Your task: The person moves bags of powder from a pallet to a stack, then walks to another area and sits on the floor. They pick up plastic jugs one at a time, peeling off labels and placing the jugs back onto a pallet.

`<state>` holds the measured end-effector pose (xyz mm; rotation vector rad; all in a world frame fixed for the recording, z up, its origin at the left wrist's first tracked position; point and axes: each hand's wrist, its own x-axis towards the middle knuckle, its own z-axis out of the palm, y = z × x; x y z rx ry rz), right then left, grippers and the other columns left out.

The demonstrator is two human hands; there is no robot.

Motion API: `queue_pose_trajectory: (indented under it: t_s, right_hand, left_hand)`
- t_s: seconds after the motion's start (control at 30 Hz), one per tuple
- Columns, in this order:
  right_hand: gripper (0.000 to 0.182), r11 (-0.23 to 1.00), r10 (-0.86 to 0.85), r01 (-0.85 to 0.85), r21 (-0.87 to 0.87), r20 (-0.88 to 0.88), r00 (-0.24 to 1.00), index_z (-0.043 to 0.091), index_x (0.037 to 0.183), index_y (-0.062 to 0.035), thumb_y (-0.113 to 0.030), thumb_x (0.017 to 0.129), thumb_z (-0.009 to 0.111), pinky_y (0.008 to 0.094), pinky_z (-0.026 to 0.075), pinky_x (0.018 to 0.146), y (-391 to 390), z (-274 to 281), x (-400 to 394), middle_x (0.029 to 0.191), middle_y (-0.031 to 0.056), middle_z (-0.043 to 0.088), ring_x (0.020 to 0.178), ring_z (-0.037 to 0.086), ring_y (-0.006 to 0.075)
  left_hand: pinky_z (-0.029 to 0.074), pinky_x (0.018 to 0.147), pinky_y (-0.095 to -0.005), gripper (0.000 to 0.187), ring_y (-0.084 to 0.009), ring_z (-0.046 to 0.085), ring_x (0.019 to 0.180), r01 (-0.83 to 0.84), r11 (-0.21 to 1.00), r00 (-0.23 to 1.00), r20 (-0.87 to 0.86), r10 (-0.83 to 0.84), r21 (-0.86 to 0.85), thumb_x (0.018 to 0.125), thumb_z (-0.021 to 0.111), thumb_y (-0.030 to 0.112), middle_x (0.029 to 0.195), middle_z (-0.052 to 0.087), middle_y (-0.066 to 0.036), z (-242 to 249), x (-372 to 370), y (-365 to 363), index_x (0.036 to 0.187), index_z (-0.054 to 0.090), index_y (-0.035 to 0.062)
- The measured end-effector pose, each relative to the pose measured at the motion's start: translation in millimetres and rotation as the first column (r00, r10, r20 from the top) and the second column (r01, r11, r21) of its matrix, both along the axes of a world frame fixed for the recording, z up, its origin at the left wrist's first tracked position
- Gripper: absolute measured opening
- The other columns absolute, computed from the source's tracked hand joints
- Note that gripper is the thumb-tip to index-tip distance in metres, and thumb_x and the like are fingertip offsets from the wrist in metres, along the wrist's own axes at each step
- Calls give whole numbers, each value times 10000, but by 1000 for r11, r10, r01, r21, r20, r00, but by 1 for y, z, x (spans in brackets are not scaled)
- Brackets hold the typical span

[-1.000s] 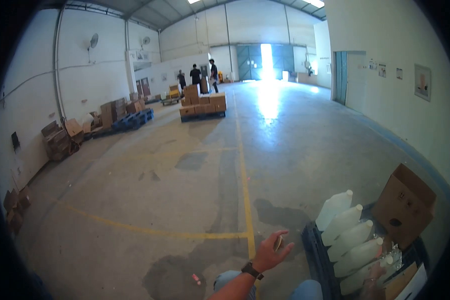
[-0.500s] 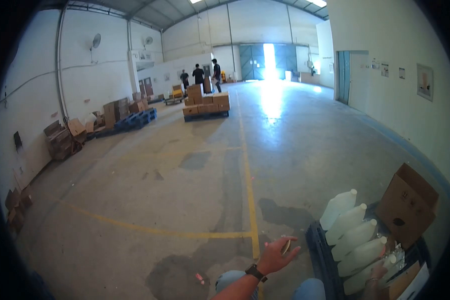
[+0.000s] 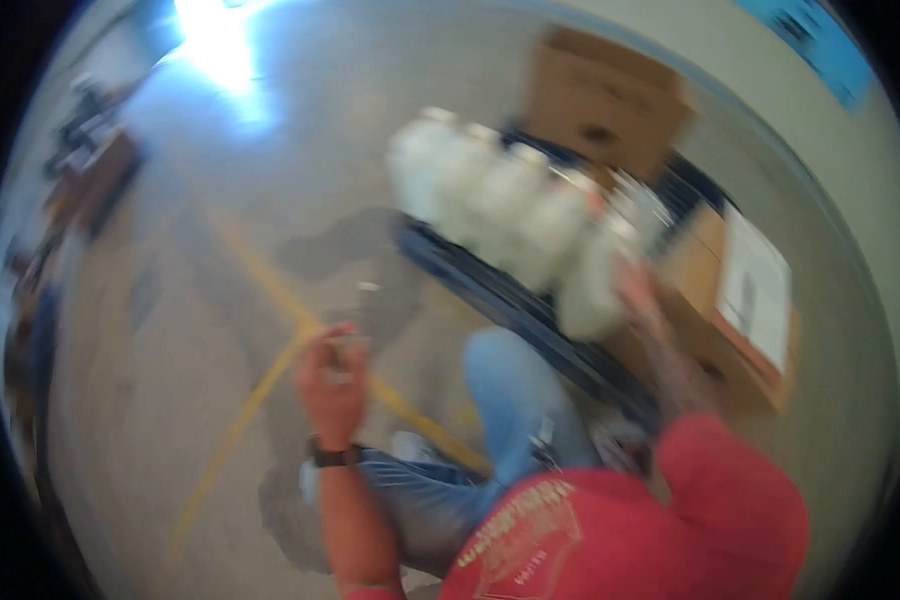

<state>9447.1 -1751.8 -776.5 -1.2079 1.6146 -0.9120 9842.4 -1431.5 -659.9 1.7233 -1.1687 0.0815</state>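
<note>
My left hand [image 3: 332, 380], with a dark watch on its wrist, is raised over the floor left of my knees. Its fingers are curled round something small with pink and pale parts, too blurred to make out. On my right, a row of white plastic jugs [image 3: 505, 205] stands upright on a dark blue pallet [image 3: 470, 285]. My right hand [image 3: 638, 288] is closed at the upper side of the nearest jug [image 3: 590, 285], just below its cap; motion blur softens the fingers. Clear crinkled plastic [image 3: 645, 205] lies behind that jug.
An upright cardboard box [image 3: 610, 105] stands at the pallet's far side. Another carton [image 3: 705, 260], with a white sheet [image 3: 755, 285] on it, is right of my right hand. Yellow floor lines [image 3: 260, 265] cross left of my knees. Boxes [image 3: 105, 180] stand far left.
My view has swung down and right, bringing the jugs nearer the middle. My left hand has its fingers more curled than before. My right hand stays at the nearest jug.
</note>
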Motion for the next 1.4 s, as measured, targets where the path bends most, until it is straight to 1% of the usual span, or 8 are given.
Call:
queue_pose_trajectory:
  t_s: [0.1,0.37,0.47,0.6,0.87,1.0,1.13,1.4]
  right_hand:
    - [537,987,27,-58,-151,-199,980,657,1134,40,-466,954,669,399,567,566,7,10,15,834,176,710,587,679,236]
    - [477,977,20,-79,-197,-286,958,666,1086,30,-424,939,687,445,575,783,6,-2,26,995,226,740,900,734,380]
    - [476,990,-51,29,-138,-158,986,663,1118,28,-409,931,694,467,549,889,15,4,45,1050,242,737,1002,709,418]
    - [403,975,-215,223,-8,232,949,572,1147,69,-304,1006,634,379,523,491,13,-9,97,904,144,689,595,663,215]
    - [304,895,-444,264,360,771,456,522,1185,36,-239,1060,550,389,575,708,14,9,148,1085,147,616,843,682,250]
    - [371,999,2,-43,26,840,542,491,1288,41,-244,1059,556,413,577,805,29,-34,116,1224,133,588,1051,664,267]
    - [305,994,82,-68,-83,187,979,611,1171,5,-230,981,652,412,571,813,94,-3,52,1082,136,691,955,701,263]
    - [439,978,18,-85,-192,-328,945,665,1250,13,-236,896,738,418,576,861,134,-84,64,1076,258,730,994,728,365]
  left_hand:
    - [410,676,-265,221,-98,469,728,50,995,995,-88,-42,89,974,702,121,797,515,6,2,-8,-11,1167,656,23]
    - [379,653,-274,213,-114,440,678,241,953,968,-116,-223,186,932,735,116,726,460,1,1,-43,-41,1115,669,32]
    - [389,648,-309,232,-138,458,658,287,938,957,-103,-272,194,901,757,120,691,468,-15,-4,-50,-55,1103,673,47]
    - [398,647,-324,248,-143,471,656,367,894,930,-111,-350,257,886,764,119,687,491,-23,2,-74,-67,1106,674,48]
    - [389,592,-339,251,-175,488,614,462,827,883,-80,-463,321,877,771,125,675,511,-49,-8,-87,-77,1097,677,48]
    - [393,587,-342,246,-173,485,605,503,796,863,-147,-484,336,877,775,129,667,507,-48,-20,-89,-94,1087,675,47]
    - [433,625,-338,270,-191,542,654,541,752,841,-230,-490,376,874,782,136,720,565,-63,-27,-87,-106,1103,677,40]
    - [524,952,-435,491,-381,677,1073,595,787,795,26,-606,164,892,782,237,1139,692,-233,-78,-118,-195,1275,620,-24]
